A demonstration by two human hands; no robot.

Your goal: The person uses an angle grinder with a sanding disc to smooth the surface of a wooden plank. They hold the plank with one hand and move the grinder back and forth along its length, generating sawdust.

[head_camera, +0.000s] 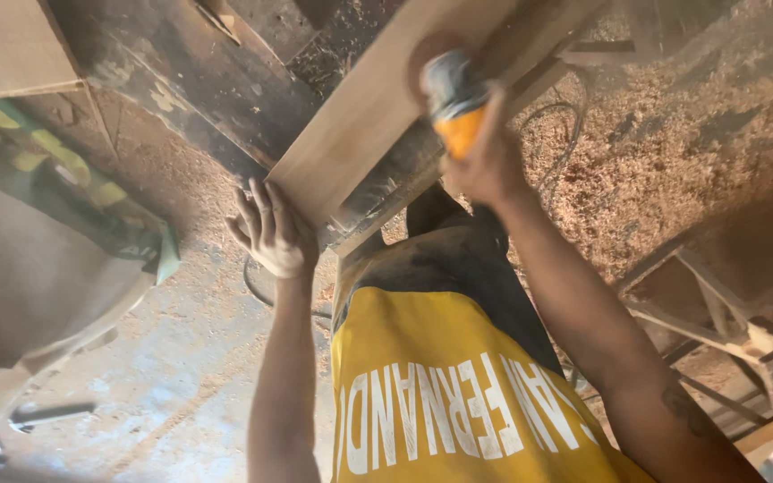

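Bracing the pale wooden board [378,107] at its near corner with fingers spread flat, the left hand [270,231] keeps it steady on the dark tabletop [225,80] while the right hand [485,161] wraps closed around an orange-and-grey power sander [454,103] pressed onto its face.

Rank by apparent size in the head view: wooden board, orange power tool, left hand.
1. Wooden board, clearly largest.
2. Left hand and orange power tool look about alike; blur and the right hand covering the tool leave them unranked.
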